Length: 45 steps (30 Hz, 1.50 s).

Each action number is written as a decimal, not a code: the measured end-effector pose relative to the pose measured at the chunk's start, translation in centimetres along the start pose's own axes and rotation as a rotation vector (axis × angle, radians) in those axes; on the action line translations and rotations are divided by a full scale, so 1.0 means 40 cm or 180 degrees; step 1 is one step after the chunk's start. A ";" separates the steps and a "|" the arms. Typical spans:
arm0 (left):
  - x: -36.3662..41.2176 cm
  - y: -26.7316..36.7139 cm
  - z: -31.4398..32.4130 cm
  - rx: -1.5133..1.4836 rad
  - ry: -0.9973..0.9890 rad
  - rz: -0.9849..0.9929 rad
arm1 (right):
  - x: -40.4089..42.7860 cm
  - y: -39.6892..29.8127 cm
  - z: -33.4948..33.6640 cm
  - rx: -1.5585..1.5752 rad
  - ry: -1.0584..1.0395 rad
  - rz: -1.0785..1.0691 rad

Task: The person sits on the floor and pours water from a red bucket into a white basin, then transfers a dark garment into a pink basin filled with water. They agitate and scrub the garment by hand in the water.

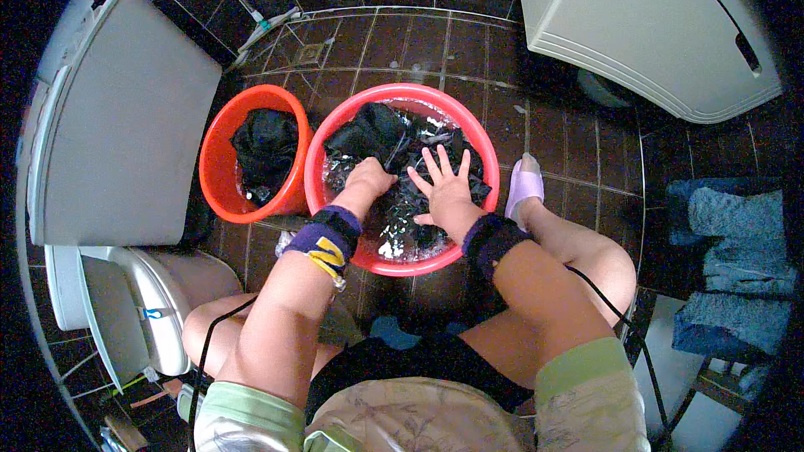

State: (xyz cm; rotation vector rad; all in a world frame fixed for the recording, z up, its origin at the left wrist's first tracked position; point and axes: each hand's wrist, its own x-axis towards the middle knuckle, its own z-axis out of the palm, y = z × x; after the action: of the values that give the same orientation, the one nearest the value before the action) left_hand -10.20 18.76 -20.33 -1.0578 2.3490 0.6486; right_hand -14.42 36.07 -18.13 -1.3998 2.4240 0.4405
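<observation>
A pinkish-red plastic basin (pixel 490 163) stands on the floor before me, holding sudsy water and soaking black cloth (pixel 370 129). My left hand (pixel 372 177) is curled over the basin's left half, closed on the black cloth; its fingertips are partly hidden. To its right, my right hand (pixel 447 191) hangs palm down with fingers spread, holding nothing, above or at the wet dark fabric. Contact there is hard to judge. An orange-red bucket (pixel 213 166) sits against the basin's left side, with a bundle of black cloth (pixel 267 147) inside.
A toilet (pixel 163 320) and a large light-grey appliance or cabinet (pixel 132 132) flank the left. At the far right stands another pale cabinet-like unit (pixel 615 31). Blue denim cloth (pixel 735 251) lies at right. A mop (pixel 264 25) and floor drain (pixel 311 53) are at the back.
</observation>
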 end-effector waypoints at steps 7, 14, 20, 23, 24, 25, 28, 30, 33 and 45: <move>0.071 -0.004 0.058 0.0337 -0.0164 -0.0031 | 0.076 -0.014 0.027 -0.0386 -0.0629 0.0026; 0.128 -0.008 0.096 0.0839 -0.0568 0.0158 | 0.132 -0.021 0.119 -0.1432 -0.0084 0.0232; 0.021 -0.062 0.000 0.0057 -0.0386 0.0791 | 0.073 0.051 0.020 0.0608 -0.0261 -0.0483; -0.061 -0.106 -0.047 -0.1100 -0.0123 0.1019 | -0.004 0.066 -0.024 0.0914 0.0166 -0.0528; -0.083 -0.116 -0.058 -0.1475 -0.0094 0.0924 | -0.024 0.052 -0.032 0.1112 0.0367 -0.0410; -0.102 -0.123 -0.067 -0.1942 -0.0141 0.0754 | -0.040 0.034 -0.037 0.1269 0.0540 -0.0247; -0.174 -0.136 -0.060 -0.2901 0.0291 0.1153 | -0.056 -0.064 -0.034 0.2800 0.1298 -0.0109; -0.221 -0.130 -0.044 -0.4014 -0.0028 0.0900 | -0.035 -0.138 -0.025 0.3587 0.1764 0.0082; -0.301 -0.126 -0.012 -0.4795 -0.0321 0.1150 | 0.021 -0.218 -0.034 0.4410 0.1848 0.0452; -0.343 -0.163 0.009 -0.7127 -0.1585 0.0437 | -0.052 -0.296 -0.110 0.4586 0.1087 0.0021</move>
State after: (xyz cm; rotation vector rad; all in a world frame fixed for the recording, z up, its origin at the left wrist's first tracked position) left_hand 3.00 22.68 -13.86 -0.9267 0.3812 3.1637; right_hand -3.57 30.24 -14.62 -0.7453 1.9898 -1.3708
